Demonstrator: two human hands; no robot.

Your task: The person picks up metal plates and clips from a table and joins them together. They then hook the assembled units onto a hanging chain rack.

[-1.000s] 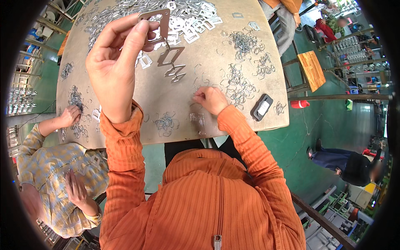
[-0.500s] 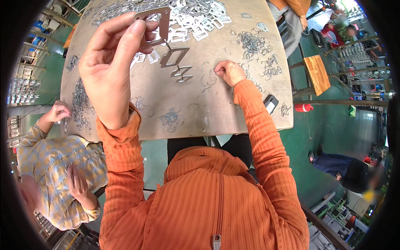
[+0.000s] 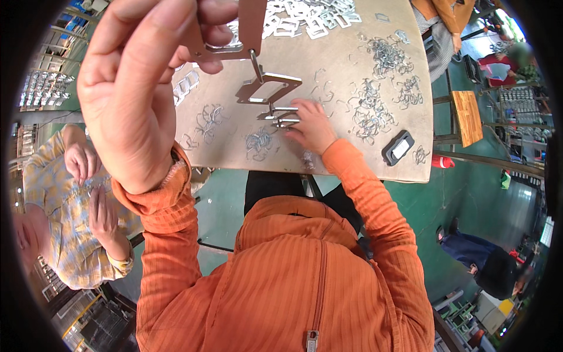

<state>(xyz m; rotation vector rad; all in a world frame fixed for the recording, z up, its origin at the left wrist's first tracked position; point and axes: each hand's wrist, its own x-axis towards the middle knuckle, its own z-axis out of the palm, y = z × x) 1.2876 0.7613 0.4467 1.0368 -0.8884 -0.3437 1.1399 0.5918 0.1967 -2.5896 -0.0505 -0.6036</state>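
Note:
Raised close at the upper left, my left hand (image 3: 132,100) is closed on a flat brown-grey metal frame (image 3: 251,29) with a rectangular opening. A wire hook (image 3: 256,66) hangs from that frame and carries a second frame (image 3: 247,92). Smaller-looking frames (image 3: 272,112) dangle below it, seen nearly edge-on. At their right ends is my right hand (image 3: 316,129), with its fingers and thumb around the lowest pieces. Whether a loose hook is also between those fingertips is hidden.
Silver frames (image 3: 316,16) lie heaped at the table's far side. Bent wire hooks (image 3: 369,111) are scattered at right, with a smaller cluster (image 3: 258,142) near the front edge. A dark case (image 3: 399,148) lies at the right. A co-worker in a checkered shirt (image 3: 76,229) sits at left.
My left hand has risen toward me with the hanging frames. My right hand has left the loose hooks and come to the lowest frames. The co-worker's hands have come together.

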